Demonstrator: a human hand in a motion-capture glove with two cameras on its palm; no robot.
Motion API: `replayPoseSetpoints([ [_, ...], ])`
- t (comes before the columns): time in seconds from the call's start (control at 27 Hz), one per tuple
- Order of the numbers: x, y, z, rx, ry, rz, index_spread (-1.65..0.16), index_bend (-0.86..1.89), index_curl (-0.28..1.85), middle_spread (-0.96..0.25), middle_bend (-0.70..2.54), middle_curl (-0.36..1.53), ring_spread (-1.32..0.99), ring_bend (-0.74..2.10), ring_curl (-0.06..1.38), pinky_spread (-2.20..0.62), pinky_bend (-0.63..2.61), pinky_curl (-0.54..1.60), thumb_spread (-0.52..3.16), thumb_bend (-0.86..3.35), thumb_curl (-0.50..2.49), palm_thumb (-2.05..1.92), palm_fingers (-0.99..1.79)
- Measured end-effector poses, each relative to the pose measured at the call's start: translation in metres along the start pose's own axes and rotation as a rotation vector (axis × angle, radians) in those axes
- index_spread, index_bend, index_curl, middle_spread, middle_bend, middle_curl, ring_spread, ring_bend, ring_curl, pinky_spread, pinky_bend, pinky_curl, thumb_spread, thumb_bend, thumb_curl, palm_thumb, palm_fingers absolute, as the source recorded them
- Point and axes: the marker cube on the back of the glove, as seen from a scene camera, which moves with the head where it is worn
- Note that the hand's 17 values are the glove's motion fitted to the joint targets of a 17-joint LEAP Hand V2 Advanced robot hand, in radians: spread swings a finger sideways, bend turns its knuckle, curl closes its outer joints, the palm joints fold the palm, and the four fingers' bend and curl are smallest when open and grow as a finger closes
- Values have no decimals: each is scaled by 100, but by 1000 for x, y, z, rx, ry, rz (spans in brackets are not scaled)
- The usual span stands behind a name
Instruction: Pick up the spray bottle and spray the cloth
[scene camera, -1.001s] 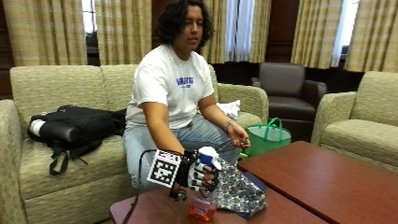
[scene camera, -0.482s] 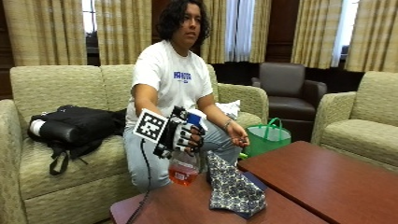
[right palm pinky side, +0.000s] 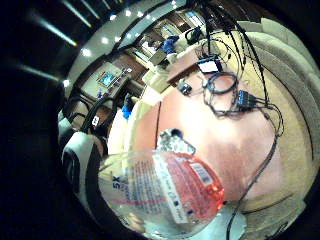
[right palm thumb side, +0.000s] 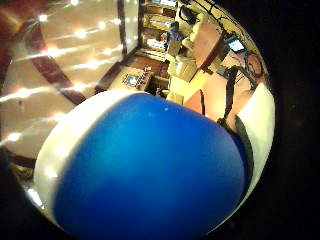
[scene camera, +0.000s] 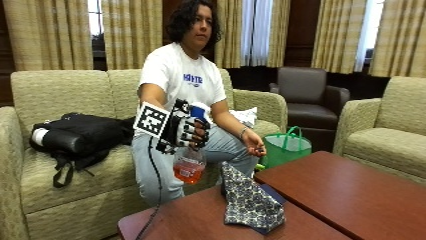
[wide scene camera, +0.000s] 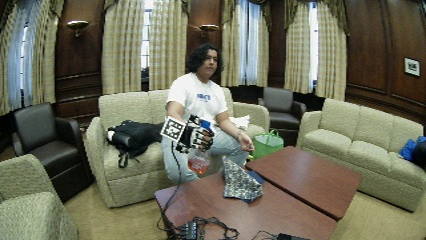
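you can't see the spray bottle (scene camera: 189, 167)'s neck or trigger from outside: the gloved right hand (scene camera: 188, 131) wrapped round it covers them. in the thumb side palm view its blue head fills nearly everything and hides the table beyond. the label print in the little finger side view is too blurred to read. the cloth (scene camera: 249, 201) hides part of a dark flat thing (scene camera: 273, 193) lying under it.

spray bottle (scene camera: 189, 165): clear, orange-red liquid low in the body, blue-and-white head, labelled, upright, held in the air by the gloved right hand (scene camera: 187, 131), body hanging below it | cloth (scene camera: 249, 201): patterned blue-white, bunched in a peak, on the table just below and beside that hand
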Motion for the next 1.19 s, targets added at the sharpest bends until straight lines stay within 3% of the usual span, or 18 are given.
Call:
replayPoseSetpoints([
  [0.15,3,6,-2,12,-19,26,-28,37,52,-19,61,50,-24,67,45,-31,39,38,16,-3,73,98,139],
  [0.41,9,17,-7,-69,-36,-52,-28,36,54,-19,61,50,-24,67,45,-31,39,38,16,-3,75,97,139],
  [0.56,0,12,-5,-40,1,4,-28,35,55,-19,61,50,-24,67,45,-31,39,38,15,-3,76,97,139],
  [0.82,-24,20,0,-251,128,-22,-28,35,55,-19,62,50,-24,67,45,-31,38,38,15,-3,77,97,138],
  [1.19,-30,26,5,-357,207,-31,-28,34,56,-19,61,50,-25,67,45,-31,38,38,15,-3,79,96,138],
])
